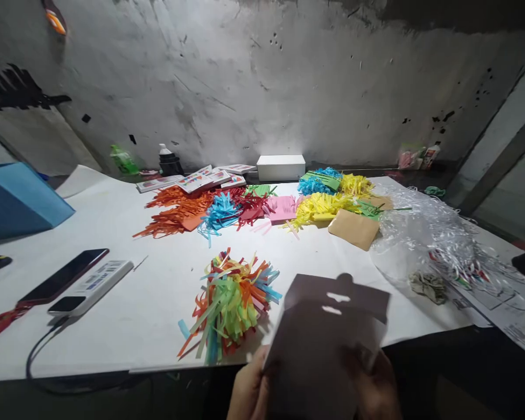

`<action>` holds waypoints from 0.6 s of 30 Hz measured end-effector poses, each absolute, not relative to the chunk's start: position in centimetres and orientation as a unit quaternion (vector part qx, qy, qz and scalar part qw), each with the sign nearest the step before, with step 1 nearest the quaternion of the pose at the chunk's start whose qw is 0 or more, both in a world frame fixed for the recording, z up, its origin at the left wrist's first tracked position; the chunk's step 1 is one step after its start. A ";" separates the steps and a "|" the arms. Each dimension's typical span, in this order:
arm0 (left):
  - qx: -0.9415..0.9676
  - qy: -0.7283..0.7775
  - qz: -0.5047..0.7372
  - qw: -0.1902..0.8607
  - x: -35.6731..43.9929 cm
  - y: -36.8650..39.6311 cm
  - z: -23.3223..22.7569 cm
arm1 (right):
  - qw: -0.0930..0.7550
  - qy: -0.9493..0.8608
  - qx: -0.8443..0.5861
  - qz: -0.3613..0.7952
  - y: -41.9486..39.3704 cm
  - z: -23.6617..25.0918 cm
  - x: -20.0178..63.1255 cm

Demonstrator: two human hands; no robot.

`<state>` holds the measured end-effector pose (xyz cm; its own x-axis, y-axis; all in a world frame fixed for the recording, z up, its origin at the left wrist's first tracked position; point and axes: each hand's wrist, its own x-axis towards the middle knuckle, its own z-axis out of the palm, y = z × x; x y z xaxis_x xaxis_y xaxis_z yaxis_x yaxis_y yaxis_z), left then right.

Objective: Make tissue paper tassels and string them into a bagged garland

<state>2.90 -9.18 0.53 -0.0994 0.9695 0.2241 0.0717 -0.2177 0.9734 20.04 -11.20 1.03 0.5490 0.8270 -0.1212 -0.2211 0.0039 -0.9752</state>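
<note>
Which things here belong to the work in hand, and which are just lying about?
Likely in the work:
- tabbed carton, between left hand and right hand
- multicoloured strip bundle
- fringed paper behind it

Probably just lying about:
- phone
- white device
- black cable
- green bottle

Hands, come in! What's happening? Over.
Left hand and right hand holding carton. Slotted end at top. Paper pile to its left, seemingly not blocking.

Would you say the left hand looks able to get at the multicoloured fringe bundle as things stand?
Probably yes: the multicoloured bundle lies close by with nothing between, but the left hand is holding the card packaging.
</note>
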 end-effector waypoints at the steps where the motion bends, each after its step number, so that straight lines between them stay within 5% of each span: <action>1: 0.528 0.493 0.570 0.391 2.4 -8.8 0.6 | 0.646 -0.288 -0.596 0.380 -11.2 0.5 19.8; 6: 0.518 0.540 0.589 0.305 0.7 -7.0 1.0 | 0.592 -0.438 -0.593 0.325 -11.2 -2.0 18.3; 13: 0.485 0.533 0.633 0.282 2.5 -7.9 -0.3 | 0.767 -0.233 -0.510 0.311 -10.3 -1.2 17.0; 18: 0.427 0.528 0.668 0.305 2.7 -8.6 -0.8 | 0.771 -0.207 -0.524 0.296 -10.1 -1.5 16.3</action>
<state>2.69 -8.59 -0.85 -0.4494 0.8581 0.2482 0.0441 -0.2562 0.9656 16.31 -10.06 -1.49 0.7391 0.6735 0.0081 -0.2403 0.2749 -0.9310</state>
